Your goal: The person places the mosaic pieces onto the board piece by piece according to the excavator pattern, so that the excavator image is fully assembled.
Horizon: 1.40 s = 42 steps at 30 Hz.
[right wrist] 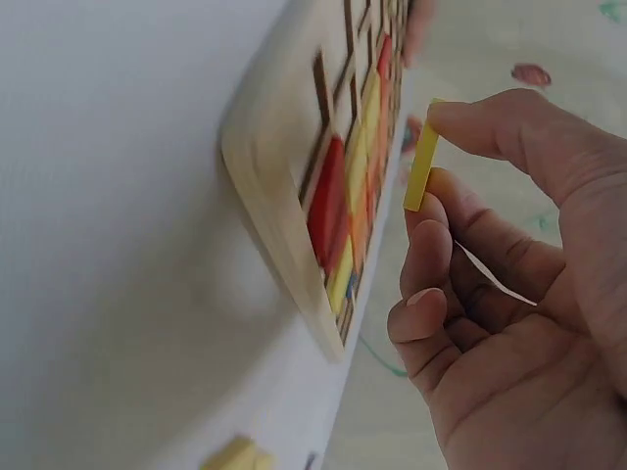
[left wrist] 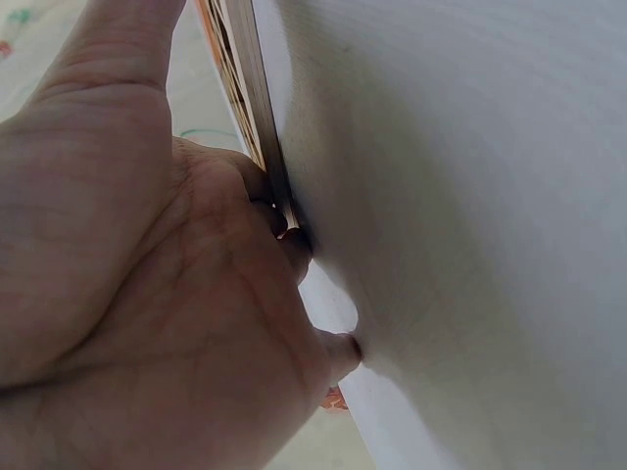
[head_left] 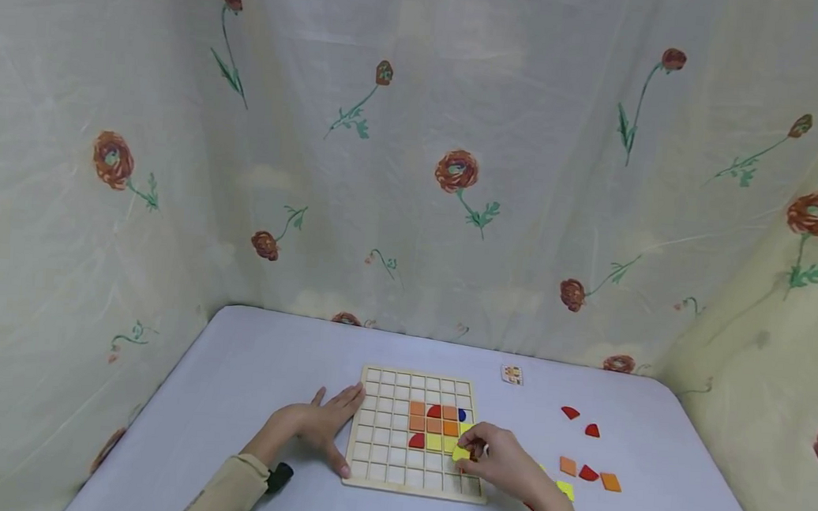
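A wooden grid board (head_left: 368, 472) lies on the white table, with orange squares, red quarter-rounds, yellow pieces and a blue piece filling cells toward its right side. Along the board's left edge rests my left hand (head_left: 319, 423), fingers spread, with the thumb at the near corner. In the left wrist view that palm (left wrist: 196, 284) faces the board's side. My right hand (head_left: 502, 458) pinches a thin yellow tile (right wrist: 421, 162) between thumb and fingertips, over the right part of the board. The right wrist view shows a red piece (right wrist: 327, 206) set in a cell near the tile.
Right of the board lie loose red quarter-rounds (head_left: 570, 412), orange tiles (head_left: 610, 482) and a yellow tile (head_left: 565, 489), partly behind my right wrist. A small picture card (head_left: 512, 375) sits beyond the board's far right corner. Flowered curtains (head_left: 411, 232) surround the table.
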Available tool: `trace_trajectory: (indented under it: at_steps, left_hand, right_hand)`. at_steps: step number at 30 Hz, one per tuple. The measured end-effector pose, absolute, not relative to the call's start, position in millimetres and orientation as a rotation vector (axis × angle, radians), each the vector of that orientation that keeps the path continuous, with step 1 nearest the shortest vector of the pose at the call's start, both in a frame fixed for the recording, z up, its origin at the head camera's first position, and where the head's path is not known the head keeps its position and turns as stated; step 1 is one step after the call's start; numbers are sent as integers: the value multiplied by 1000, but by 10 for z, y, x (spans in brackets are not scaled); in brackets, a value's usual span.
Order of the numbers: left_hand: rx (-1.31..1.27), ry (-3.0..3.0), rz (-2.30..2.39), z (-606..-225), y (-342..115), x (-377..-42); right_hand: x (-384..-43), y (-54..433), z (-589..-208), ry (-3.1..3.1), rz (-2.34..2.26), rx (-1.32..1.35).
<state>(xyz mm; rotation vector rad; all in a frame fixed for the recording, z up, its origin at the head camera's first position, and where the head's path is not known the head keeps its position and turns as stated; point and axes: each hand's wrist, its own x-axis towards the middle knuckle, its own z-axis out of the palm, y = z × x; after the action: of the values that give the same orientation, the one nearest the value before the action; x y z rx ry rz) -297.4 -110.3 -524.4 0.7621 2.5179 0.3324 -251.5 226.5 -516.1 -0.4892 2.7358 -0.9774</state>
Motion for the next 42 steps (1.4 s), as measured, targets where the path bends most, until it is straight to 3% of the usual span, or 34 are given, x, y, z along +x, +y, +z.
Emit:
trace_trajectory:
  at_steps: [12,42]
  left_hand:
    - [752,2518,325,-5190,-1085,-2937]
    - [752,2516,328,-5235,-1090,-2968]
  right_hand:
    - [-2560,2148,-5312,2675,-899,-544]
    - [-2538,2280,-5159,2704,-903,-594]
